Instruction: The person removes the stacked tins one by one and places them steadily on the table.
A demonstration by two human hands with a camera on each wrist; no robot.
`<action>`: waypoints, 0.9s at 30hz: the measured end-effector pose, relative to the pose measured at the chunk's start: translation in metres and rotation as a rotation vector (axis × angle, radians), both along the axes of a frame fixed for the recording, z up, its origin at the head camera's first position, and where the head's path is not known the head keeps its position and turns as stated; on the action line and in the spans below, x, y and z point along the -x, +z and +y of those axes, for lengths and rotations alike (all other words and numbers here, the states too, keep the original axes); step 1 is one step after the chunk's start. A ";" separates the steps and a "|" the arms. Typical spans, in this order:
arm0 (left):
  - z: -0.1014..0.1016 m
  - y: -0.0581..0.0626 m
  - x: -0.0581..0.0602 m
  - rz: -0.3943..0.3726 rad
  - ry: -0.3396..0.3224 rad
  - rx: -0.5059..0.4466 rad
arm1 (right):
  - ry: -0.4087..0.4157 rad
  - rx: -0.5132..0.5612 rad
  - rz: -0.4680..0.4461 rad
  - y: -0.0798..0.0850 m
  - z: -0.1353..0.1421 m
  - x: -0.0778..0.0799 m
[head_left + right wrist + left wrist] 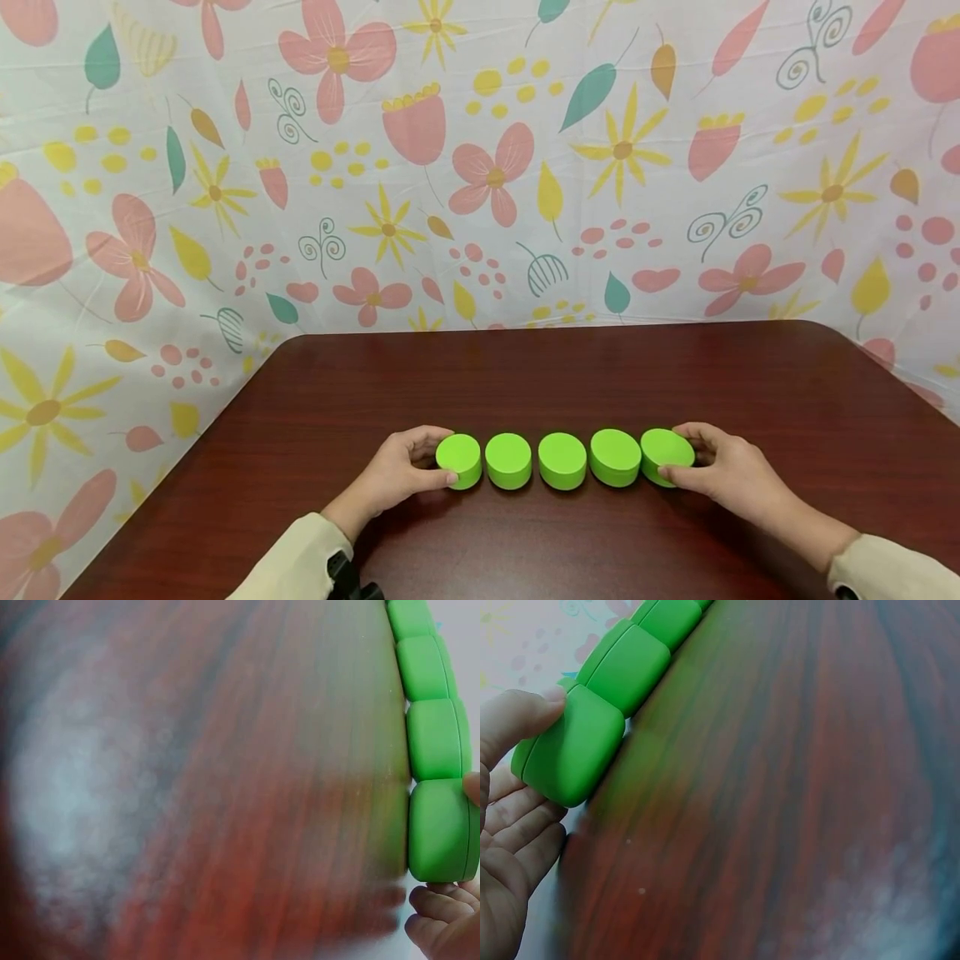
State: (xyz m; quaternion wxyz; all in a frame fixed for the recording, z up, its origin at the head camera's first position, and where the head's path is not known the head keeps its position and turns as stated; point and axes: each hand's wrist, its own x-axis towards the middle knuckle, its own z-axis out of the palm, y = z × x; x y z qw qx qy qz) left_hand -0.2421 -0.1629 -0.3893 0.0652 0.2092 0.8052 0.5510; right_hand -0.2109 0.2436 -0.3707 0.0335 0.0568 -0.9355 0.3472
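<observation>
Several round, bright green lidded containers stand in a side-by-side row on the table. My left hand (397, 468) grips the leftmost container (458, 460), thumb at its near side and fingers behind. In the left wrist view, the thumb lies at the lid seam of that container (577, 746). At the row's other end, my right hand (726, 467) holds the rightmost container (666, 450) between thumb and fingers. The right wrist view shows that container (439, 829) close against its neighbour (435, 739). Between the hands stand the middle container (562, 460) and others like it.
The dark reddish-brown wooden table (480, 379) has rounded far corners. Behind it and along the left hangs a white cloth (525, 275) printed with flowers and leaves. Light sleeves (300, 558) cover both forearms, with a black device (345, 575) at the left wrist.
</observation>
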 end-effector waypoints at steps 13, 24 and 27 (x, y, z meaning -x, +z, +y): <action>-0.002 0.001 0.000 0.014 -0.019 0.031 | -0.003 -0.007 0.007 0.001 -0.001 -0.001; -0.002 0.002 -0.004 0.017 -0.016 0.046 | -0.006 0.020 -0.018 0.000 -0.001 0.000; -0.003 0.002 -0.005 0.016 -0.024 0.053 | 0.004 0.030 -0.011 0.001 -0.001 0.000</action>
